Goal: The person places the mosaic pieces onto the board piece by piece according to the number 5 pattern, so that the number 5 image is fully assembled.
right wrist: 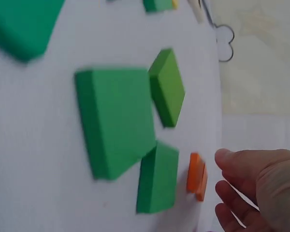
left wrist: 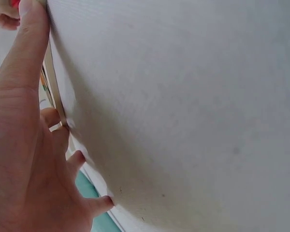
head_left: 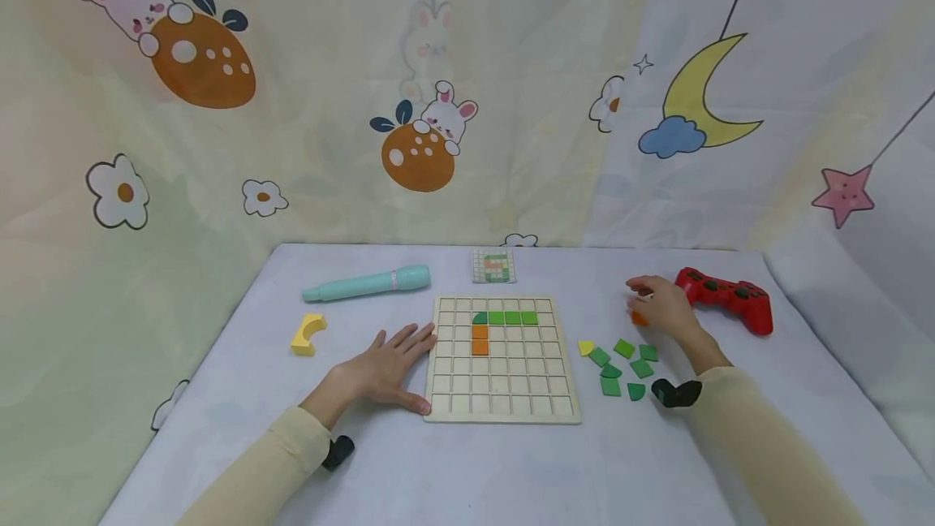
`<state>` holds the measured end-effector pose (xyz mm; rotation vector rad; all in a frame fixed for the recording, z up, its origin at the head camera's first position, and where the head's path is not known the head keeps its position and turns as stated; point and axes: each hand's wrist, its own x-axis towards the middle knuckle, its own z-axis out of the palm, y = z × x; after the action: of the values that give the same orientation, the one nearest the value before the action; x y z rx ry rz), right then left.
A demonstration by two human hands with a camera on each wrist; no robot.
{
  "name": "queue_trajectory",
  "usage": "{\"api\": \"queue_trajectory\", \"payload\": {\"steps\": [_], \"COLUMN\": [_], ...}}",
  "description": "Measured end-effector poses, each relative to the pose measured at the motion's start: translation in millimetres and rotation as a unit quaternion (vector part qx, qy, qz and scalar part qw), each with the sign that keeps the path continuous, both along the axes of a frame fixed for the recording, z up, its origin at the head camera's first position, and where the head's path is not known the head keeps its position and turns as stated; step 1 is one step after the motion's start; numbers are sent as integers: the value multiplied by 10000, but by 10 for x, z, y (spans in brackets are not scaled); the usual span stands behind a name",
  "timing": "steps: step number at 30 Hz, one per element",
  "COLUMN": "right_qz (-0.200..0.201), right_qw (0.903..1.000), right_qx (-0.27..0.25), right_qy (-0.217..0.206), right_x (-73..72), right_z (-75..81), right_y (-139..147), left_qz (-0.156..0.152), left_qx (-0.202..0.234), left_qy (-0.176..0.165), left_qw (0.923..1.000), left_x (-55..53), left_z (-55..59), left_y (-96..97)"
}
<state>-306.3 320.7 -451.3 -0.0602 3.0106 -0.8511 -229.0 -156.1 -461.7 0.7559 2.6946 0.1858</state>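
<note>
A wooden grid board (head_left: pixel 511 408) lies flat with a row of green tiles (head_left: pixel 513 318) and a short column of orange tiles (head_left: pixel 479 340) in its cells. My left hand (head_left: pixel 387 368) is spread beside it, thumb and fingertips at its left edge. Over on the right, my right hand (head_left: pixel 663 308) hovers by loose orange tiles (right wrist: pixel 196 176), its fingers loosely bent with nothing visible between them. Green tiles (right wrist: pixel 118 121), some square and some quarter-round, lie scattered in front of that hand, along with a yellow tile (head_left: pixel 586 348).
A small pattern card (head_left: pixel 493 266) sits behind the board. To the left are a teal, pen-like tube (head_left: pixel 367 283) and a yellow arch block (head_left: pixel 308 335). The red game controller (head_left: pixel 725 299) lies just beyond my right hand. A printed curtain (head_left: pixel 533 104) hangs along the table's back edge.
</note>
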Motion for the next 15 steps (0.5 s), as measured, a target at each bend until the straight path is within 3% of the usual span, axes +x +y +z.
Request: {"api": "queue_trajectory", "payload": {"steps": [6,15], "right_qz": [-19,91], "right_qw": [9998,9993], "right_qx": [187,360], "right_qy": [71,24], "right_x": [-15,-22], "right_z": [-65,-70], "right_y": [136,124], "left_qz": [17,38], "left_qx": [-10,-57], "left_qy": [-11,-7], "left_qw": [10000,10000], "left_x": [-6,-8], "left_z": [-21,-16], "left_y": [1,-3]}}
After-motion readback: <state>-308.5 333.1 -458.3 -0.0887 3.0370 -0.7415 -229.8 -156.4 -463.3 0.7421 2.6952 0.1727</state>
